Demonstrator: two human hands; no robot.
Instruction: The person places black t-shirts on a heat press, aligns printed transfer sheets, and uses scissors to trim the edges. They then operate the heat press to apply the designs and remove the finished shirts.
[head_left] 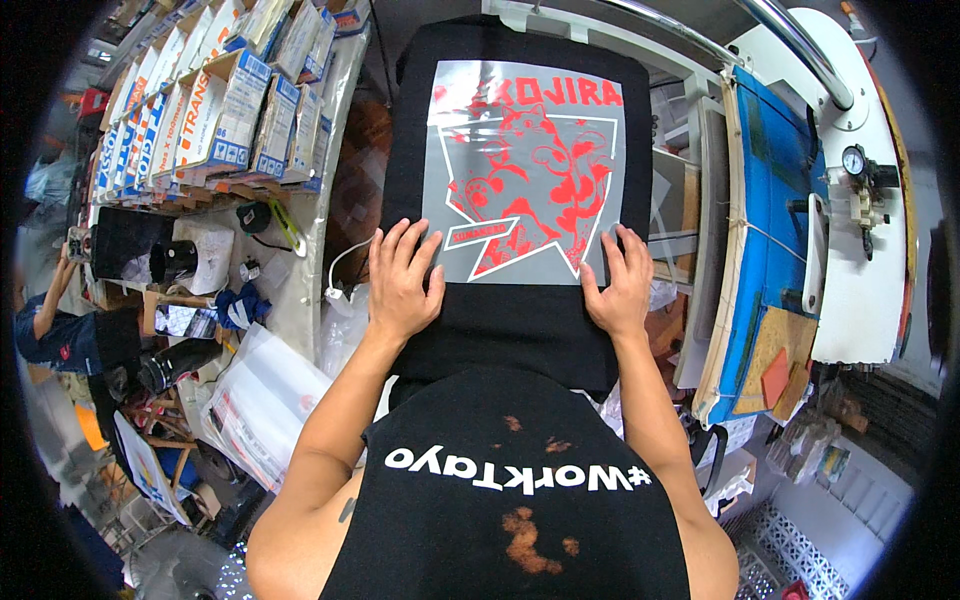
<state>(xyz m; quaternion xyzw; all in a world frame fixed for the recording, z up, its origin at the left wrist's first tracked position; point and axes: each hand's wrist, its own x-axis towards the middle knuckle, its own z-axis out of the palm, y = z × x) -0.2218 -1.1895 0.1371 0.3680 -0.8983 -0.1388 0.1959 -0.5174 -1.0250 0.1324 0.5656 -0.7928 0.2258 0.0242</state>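
A black T-shirt [500, 325] lies spread flat in front of me. On its chest rests a glossy, greyish see-through print sheet [528, 190] with a red cat drawing, red lettering and a white outline. My left hand [405, 280] lies with fingers spread at the sheet's lower left corner, its fingertips partly on the black cloth. At the lower right corner, my right hand [619, 280] rests with its thumb by the sheet's edge and the fingers apart on the shirt. Neither hand grasps anything that I can see.
To the right stands a machine with a blue padded panel [765, 190], a metal bar [805, 55] and a pressure gauge [853, 160]. Stacked cardboard boxes [215, 125] fill a table at left, near clear plastic bags [265, 400]. Another person's arm [52, 295] shows at far left.
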